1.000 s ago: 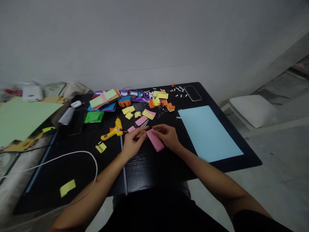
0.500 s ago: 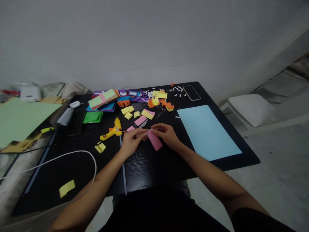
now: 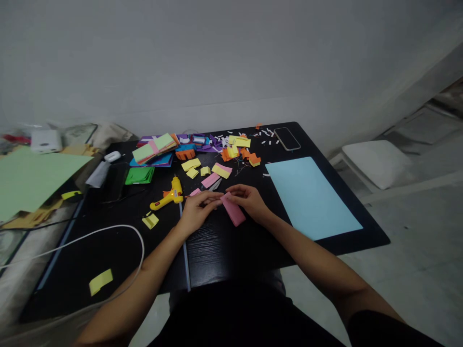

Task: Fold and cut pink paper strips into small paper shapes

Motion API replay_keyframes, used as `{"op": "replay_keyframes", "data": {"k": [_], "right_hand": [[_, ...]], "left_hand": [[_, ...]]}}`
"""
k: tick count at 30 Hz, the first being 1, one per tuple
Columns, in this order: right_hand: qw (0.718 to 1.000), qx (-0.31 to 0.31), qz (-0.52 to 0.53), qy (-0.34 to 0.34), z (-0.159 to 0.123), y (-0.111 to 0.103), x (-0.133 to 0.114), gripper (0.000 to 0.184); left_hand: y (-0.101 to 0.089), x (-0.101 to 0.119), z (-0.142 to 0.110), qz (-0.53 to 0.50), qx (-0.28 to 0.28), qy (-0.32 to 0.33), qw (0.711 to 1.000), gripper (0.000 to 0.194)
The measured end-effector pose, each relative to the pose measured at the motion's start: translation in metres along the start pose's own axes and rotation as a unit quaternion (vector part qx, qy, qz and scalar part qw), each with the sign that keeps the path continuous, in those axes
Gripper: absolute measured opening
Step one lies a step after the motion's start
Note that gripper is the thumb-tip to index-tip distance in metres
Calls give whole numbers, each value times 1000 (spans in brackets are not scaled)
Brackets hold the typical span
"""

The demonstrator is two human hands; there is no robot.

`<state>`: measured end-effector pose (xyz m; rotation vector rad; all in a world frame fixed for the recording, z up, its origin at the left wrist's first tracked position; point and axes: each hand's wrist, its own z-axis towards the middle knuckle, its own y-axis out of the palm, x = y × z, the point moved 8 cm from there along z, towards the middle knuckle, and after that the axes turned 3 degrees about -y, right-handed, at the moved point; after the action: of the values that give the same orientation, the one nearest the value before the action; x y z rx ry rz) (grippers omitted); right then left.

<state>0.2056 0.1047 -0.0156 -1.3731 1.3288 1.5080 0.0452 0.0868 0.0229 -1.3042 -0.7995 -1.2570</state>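
Observation:
A folded strip of pink paper [image 3: 234, 211] is held over the near middle of the black table. My right hand [image 3: 250, 201] pinches its upper end between thumb and fingers. My left hand [image 3: 197, 210] has thumb and fingertips closed at the strip's upper left corner; the exact contact is too small to see clearly. Just beyond my hands lie scissors [image 3: 216, 185], partly covered, and a pink paper piece [image 3: 210, 180]. Left of my left hand rests a yellow glue gun [image 3: 170, 195].
A light blue sheet [image 3: 314, 200] lies at the right, with a phone [image 3: 287, 139] behind it. Stacked colored papers [image 3: 155, 148], green papers [image 3: 139, 175] and scraps fill the back. A white cable [image 3: 139, 231] loops over my left forearm.
The pink strip has shifted and turned very slightly to the right at its lower end. My left fingertips have moved a little along its upper corner.

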Motion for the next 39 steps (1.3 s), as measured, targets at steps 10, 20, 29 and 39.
{"op": "replay_keyframes", "data": {"k": [10, 20, 29, 39], "right_hand": [[1000, -18, 7, 9, 0, 3, 0, 34], [1000, -19, 8, 13, 0, 2, 2, 36], [1000, -3, 13, 10, 1, 0, 3, 37], [1000, 4, 9, 4, 0, 0, 3, 35]], "left_hand": [[-4, 5, 0, 35, 10, 25, 999, 19], [-5, 5, -1, 37, 16, 24, 999, 17], [-7, 7, -1, 60, 17, 61, 996, 17], [-5, 3, -2, 35, 18, 39, 998, 16]]}}
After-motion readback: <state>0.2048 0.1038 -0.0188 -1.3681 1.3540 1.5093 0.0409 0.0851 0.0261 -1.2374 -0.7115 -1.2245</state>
